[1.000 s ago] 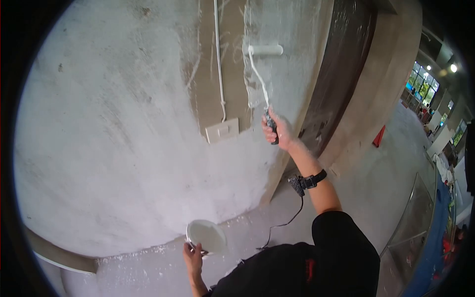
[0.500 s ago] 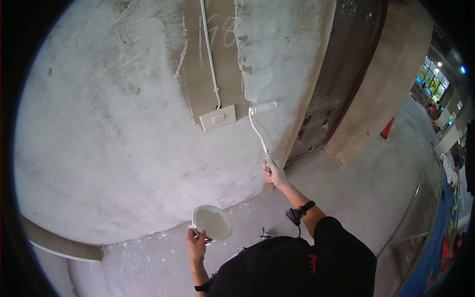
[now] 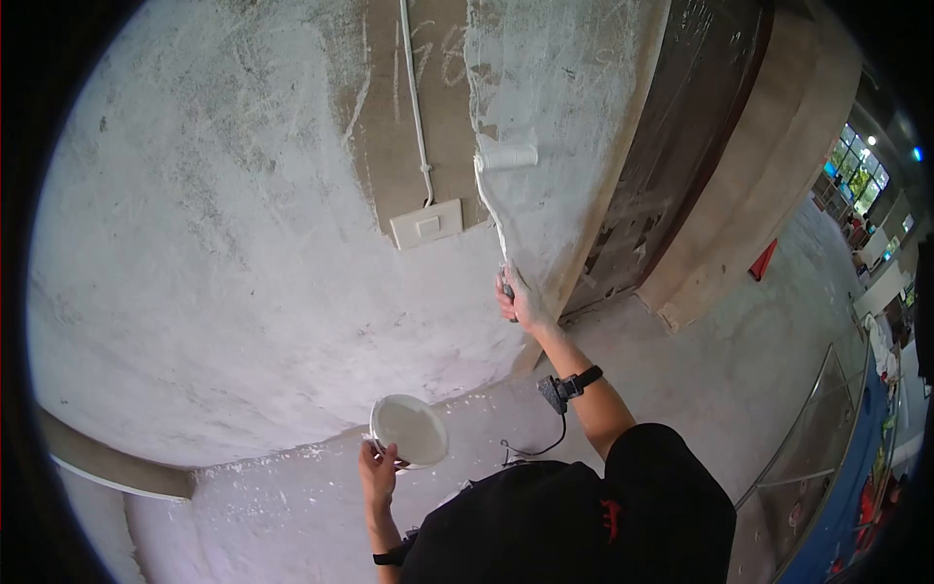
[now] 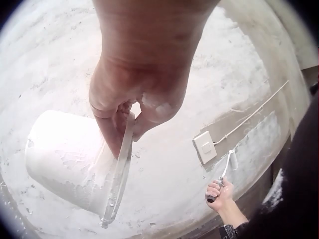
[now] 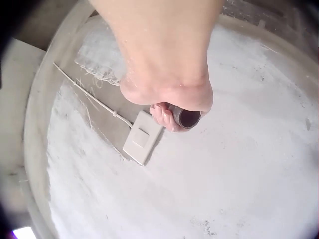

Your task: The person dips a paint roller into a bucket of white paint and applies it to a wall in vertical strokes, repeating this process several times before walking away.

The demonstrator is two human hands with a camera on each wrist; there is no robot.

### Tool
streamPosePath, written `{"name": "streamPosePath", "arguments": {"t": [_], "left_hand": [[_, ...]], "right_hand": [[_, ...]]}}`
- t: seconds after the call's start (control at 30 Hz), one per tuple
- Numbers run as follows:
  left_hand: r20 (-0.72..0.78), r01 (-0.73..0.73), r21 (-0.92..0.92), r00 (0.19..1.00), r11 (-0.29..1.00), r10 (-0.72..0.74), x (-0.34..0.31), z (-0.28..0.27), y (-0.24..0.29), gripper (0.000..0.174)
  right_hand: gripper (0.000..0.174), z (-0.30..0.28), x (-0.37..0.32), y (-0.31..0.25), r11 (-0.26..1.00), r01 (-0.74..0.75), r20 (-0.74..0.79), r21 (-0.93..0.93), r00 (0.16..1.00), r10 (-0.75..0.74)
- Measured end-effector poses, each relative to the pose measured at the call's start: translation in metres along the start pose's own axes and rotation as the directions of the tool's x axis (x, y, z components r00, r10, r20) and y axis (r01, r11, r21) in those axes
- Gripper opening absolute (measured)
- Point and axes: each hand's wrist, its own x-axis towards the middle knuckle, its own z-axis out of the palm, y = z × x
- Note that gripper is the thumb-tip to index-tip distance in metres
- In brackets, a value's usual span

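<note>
My right hand [image 3: 523, 297] grips the dark handle of a paint roller [image 3: 508, 156], whose white sleeve lies against the wall [image 3: 292, 292] just right of a bare grey strip. In the right wrist view the fingers curl round the handle [image 5: 190, 118], its hollow end showing. The left hand [image 3: 377, 472] pinches the rim of a white bucket [image 3: 409, 430] low in front of the body. Pale paint shows inside it. From the left wrist, the bucket [image 4: 70, 159] is seen from its side, streaked with paint, with thumb and fingers on either side of the rim.
A white switch plate [image 3: 426, 226] with a thin conduit [image 3: 416, 107] sits on the bare strip. Right of the painted part stands a dark brown door [image 3: 671, 146]. The floor [image 3: 263, 516] has white spatters. A red cone [image 3: 763, 261] stands farther right.
The roller went down the wall beside the bare strip, then part of the way up again. The bucket stays in the left hand, shifting only slightly.
</note>
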Motion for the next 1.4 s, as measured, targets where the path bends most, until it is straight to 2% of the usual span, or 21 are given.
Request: {"name": "streamPosePath", "arguments": {"t": [0.07, 0.13, 0.23, 0.37, 0.47, 0.53, 0.67, 0.8, 0.93, 1.03, 1.23, 1.33, 1.4], "left_hand": [[-0.011, -0.008, -0.005, 1.000, 1.000, 0.008, -0.001, -0.001, -0.002, 0.018], [-0.025, -0.022, -0.014, 0.999, 1.000, 0.022, -0.002, -0.005, -0.006, 0.017], [-0.030, -0.016, -0.048, 0.999, 0.999, 0.014, -0.004, -0.009, -0.010, 0.017], [-0.059, -0.010, -0.056, 0.998, 0.998, 0.007, -0.007, -0.009, -0.008, 0.018], [-0.053, -0.010, -0.014, 0.999, 1.000, 0.009, -0.003, -0.016, -0.019, 0.018], [-0.046, -0.013, 0.014, 0.999, 1.000, 0.014, -0.002, -0.019, -0.022, 0.018], [-0.051, -0.014, -0.013, 0.999, 1.000, 0.014, -0.002, -0.018, -0.017, 0.019], [-0.060, -0.011, -0.050, 0.998, 0.999, 0.008, -0.006, -0.020, -0.013, 0.018], [-0.078, -0.014, -0.033, 0.997, 0.999, 0.012, -0.005, -0.026, -0.018, 0.020], [-0.078, -0.015, -0.053, 0.997, 0.998, 0.011, -0.002, -0.029, -0.022, 0.020], [-0.055, 0.003, -0.073, 0.998, 0.997, -0.007, 0.004, -0.028, -0.018, 0.017], [-0.043, 0.008, -0.061, 0.999, 0.998, -0.011, 0.002, -0.025, -0.010, 0.018], [-0.034, 0.011, -0.035, 0.999, 0.999, -0.012, 0.003, -0.025, -0.007, 0.018]], "right_hand": [[0.043, -0.010, -0.006, 0.025, 0.996, -0.093, -0.041, -0.003, 0.995, 0.093], [0.043, -0.022, -0.018, 0.053, 0.994, -0.108, -0.039, -0.008, 0.993, 0.107], [0.044, -0.021, -0.016, 0.049, 0.993, -0.114, -0.033, -0.014, 0.993, 0.114], [0.045, 0.001, 0.006, -0.011, 0.994, -0.103, 0.004, 0.044, 0.995, 0.103], [0.044, 0.024, 0.025, -0.063, 0.999, -0.020, 0.011, 0.024, 1.000, 0.020], [0.044, 0.037, 0.031, -0.085, 0.996, 0.075, 0.075, 0.042, 0.994, -0.078], [0.044, 0.036, 0.034, -0.064, 0.995, 0.049, 0.074, 0.082, 0.996, -0.055], [0.046, 0.023, 0.009, 0.002, 0.995, -0.074, 0.006, 0.072, 0.997, 0.074], [0.045, 0.018, -0.002, 0.029, 0.998, -0.065, -0.035, 0.005, 0.997, 0.066], [0.045, 0.022, 0.013, 0.008, 0.999, -0.032, -0.036, -0.009, 0.999, 0.031], [0.045, 0.067, 0.051, -0.118, 0.986, 0.159, 0.112, -0.043, 0.982, -0.154], [0.046, 0.090, 0.065, -0.175, 0.984, 0.177, 0.078, 0.002, 0.981, -0.176], [0.047, 0.101, 0.075, -0.209, 0.980, 0.200, 0.129, 0.016, 0.971, -0.201]]}}
